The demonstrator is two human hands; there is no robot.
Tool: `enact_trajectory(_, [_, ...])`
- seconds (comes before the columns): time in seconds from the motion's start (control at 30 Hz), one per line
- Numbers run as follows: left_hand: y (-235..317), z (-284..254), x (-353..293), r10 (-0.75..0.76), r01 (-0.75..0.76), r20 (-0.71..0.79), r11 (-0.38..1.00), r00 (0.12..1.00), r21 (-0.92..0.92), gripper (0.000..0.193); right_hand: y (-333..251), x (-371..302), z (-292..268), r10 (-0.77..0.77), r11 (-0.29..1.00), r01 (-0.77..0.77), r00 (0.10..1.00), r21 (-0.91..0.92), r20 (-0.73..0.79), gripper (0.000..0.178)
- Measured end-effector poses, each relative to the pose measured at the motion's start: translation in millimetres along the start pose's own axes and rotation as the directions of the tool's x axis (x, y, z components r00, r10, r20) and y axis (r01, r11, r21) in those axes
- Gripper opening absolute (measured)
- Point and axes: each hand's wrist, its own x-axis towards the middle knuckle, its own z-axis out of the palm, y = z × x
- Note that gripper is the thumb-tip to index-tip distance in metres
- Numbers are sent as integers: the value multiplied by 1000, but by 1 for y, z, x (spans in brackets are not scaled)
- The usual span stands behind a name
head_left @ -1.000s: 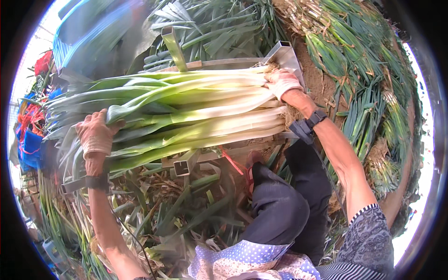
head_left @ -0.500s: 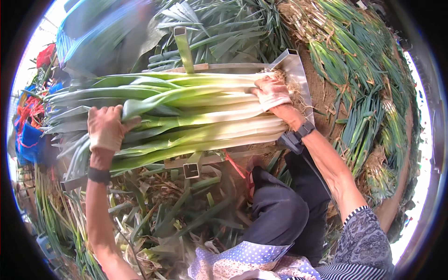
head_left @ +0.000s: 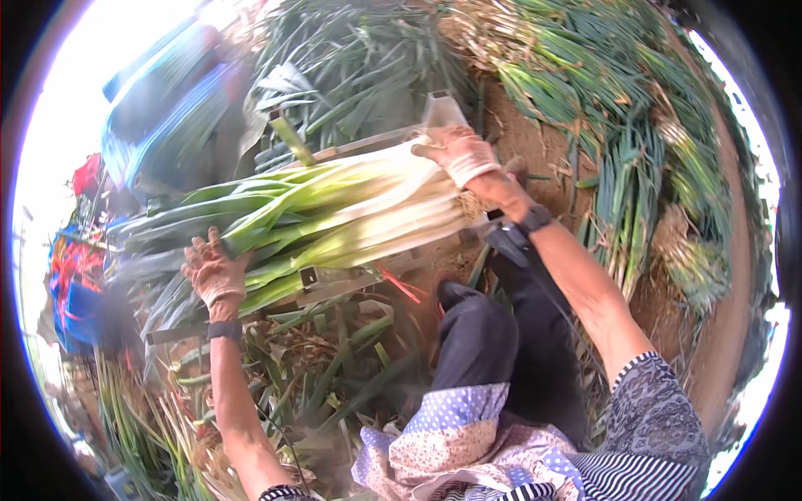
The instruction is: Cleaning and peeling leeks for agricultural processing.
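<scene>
A thick layer of leeks (head_left: 334, 209) lies across a metal rack in front of me, green leaves to the left and white stems with roots to the right. My left hand (head_left: 215, 271), in a light glove, rests on the near side of the leaves with its fingers spread. At the root end, my gloved right hand (head_left: 464, 156) lies over the far stems beside the rack's metal end plate (head_left: 444, 110). Its thumb stretches out along the white stems; the other fingers are partly hidden.
Square metal posts (head_left: 292, 139) rise at the rack's sides. More leeks (head_left: 359, 58) are heaped behind it, and bundles of green onions (head_left: 618, 150) cover the ground at right. Blue plastic wrap (head_left: 171, 104) stands far left. Leaf scraps (head_left: 309, 359) litter the ground near my knees.
The view has turned, so rack and leeks look tilted. My right hand has shifted to the far corner of the root end. The fingers of my left hand have spread on the leaves.
</scene>
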Motion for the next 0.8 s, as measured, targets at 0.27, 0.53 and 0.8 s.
enact_trajectory(0.27, [24,-30,-18,50,-88,-171,971,984,-221,70,60,-294,-193,159,670,-24,981,-742,112,40])
enact_trajectory(0.53, [71,-96,-43,254,-141,-47,369,966,-919,43,-82,-595,-202,991,128,-774,77,-620,108,38])
enact_trajectory(0.8, [265,-212,-176,728,-416,-308,-35,613,-909,30,-116,-673,-143,929,-366,-916,-369,165,11,67])
